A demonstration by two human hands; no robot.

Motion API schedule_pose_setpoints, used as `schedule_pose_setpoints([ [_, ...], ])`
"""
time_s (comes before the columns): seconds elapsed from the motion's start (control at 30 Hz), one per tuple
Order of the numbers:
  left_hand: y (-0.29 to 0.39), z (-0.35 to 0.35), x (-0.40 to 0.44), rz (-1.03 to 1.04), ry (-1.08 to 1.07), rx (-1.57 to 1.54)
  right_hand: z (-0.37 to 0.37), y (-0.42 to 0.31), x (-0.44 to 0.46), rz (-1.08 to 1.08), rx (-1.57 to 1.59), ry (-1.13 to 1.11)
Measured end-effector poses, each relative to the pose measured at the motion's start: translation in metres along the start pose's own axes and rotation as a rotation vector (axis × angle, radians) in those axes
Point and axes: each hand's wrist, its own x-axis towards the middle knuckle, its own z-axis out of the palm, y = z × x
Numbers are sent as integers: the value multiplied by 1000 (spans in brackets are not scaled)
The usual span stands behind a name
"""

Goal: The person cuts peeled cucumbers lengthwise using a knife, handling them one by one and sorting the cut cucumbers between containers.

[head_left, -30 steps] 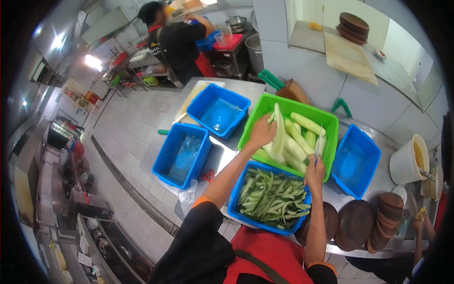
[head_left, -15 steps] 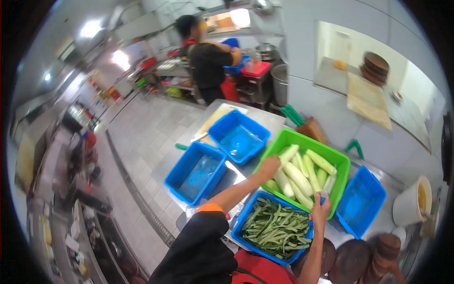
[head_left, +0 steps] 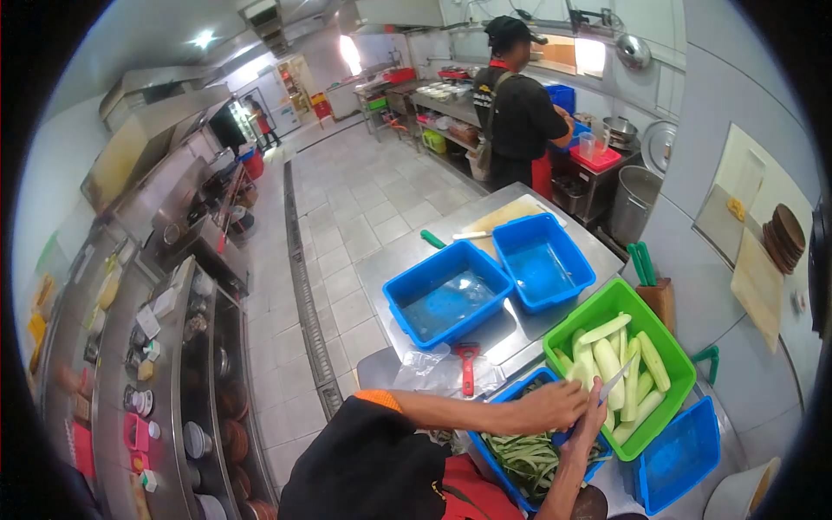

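Note:
My right hand (head_left: 591, 426) is closed round a knife (head_left: 617, 380), its blade angled up and right before the green tub. Close beside it, my left hand (head_left: 553, 406) is closed with fingers bent; what it holds, if anything, is hidden. Both hands are over a blue tub (head_left: 530, 384) filled with green peel strips (head_left: 529, 459). Just beyond stands a bright green tub (head_left: 679, 392) of long, pale, peeled vegetables (head_left: 653, 360) that look like cucumbers. A red-handled peeler (head_left: 468, 371) lies on the steel table, left of the peels.
Two blue tubs (head_left: 448, 290) (head_left: 543, 260) stand farther back on the steel table (head_left: 381, 269), near a cutting board (head_left: 511, 215). Another blue tub (head_left: 680, 455) is at right. A knife block (head_left: 656, 302) stands by the wall. A person (head_left: 517, 113) works at the far counter.
My left hand has left the vegetables in the green tub and come back beside my right hand, over the peels. The knife stays in my right hand. The view has swung left.

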Motion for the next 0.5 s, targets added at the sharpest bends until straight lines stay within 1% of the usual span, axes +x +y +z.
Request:
schedule_pose_setpoints([
  [0.03,5,1,-12,-12,1,6,2,13,5,-73,-24,26],
  [0.07,9,4,-22,35,86,65,2,22,9,-148,-47,55],
  [0.1,11,3,-29,85,170,121,8,13,-3,-136,-6,9],
  [0.13,14,-1,-35,82,170,117,12,9,-9,-132,-9,11],
  [0.2,23,-12,-44,-19,370,-283,19,-1,-19,-198,-82,0],
  [0.23,25,-18,-49,-14,372,-285,23,-10,-26,-203,-83,2],
  [0.3,29,-29,-55,-399,614,-575,33,-29,-43,-126,-240,-99],
  [0.33,22,-20,-54,-398,615,-575,40,-33,-48,-128,-240,-100],
  [0.37,8,0,-51,-732,623,-1168,49,-34,-54,-151,-297,-104],
  [0.4,1,11,-49,-1064,583,-1768,56,-37,-61,-172,-356,-108],
  [0.43,-2,7,-44,-1069,590,-1772,62,-45,-69,-153,-445,-145],
  [0.47,-11,1,-39,-945,413,-2056,61,-38,-65,-147,-451,-148],
  [0.5,-18,-5,-35,-794,214,-2325,56,-27,-58,-273,-571,-240],
])
